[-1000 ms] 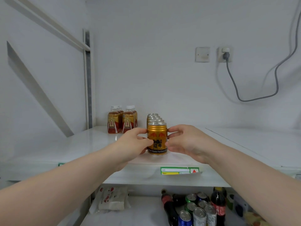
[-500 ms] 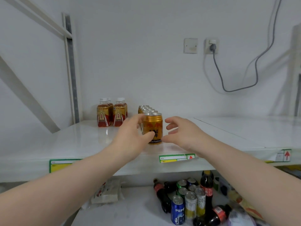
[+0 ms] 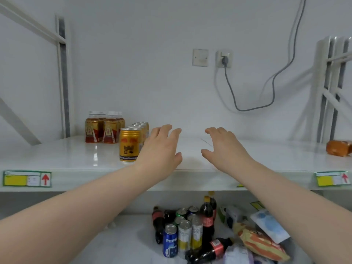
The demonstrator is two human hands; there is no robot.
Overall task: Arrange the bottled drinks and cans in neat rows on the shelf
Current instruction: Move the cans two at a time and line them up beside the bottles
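A row of gold cans (image 3: 130,144) runs front to back on the white shelf (image 3: 76,159), the nearest one upright at the front. Several amber bottles with white caps (image 3: 103,127) stand behind and to the left of the cans. My left hand (image 3: 162,147) hovers just right of the front can, fingers spread and holding nothing. My right hand (image 3: 222,147) is open too, farther right above bare shelf. On the lower shelf, a cluster of cans and dark cola bottles (image 3: 185,227) stands and lies loosely, with a blue Pepsi can (image 3: 170,241) at its front.
Snack packets (image 3: 261,242) lie right of the loose drinks below. A brown bag (image 3: 339,148) sits at the shelf's far right. Price tags (image 3: 26,178) mark the front edge. A grey cable (image 3: 253,103) hangs from a wall socket. Shelf uprights (image 3: 63,82) stand at both ends.
Both hands have let go of the front gold can and moved right with fingers spread. The view has shifted right, so the cans now sit left of centre.
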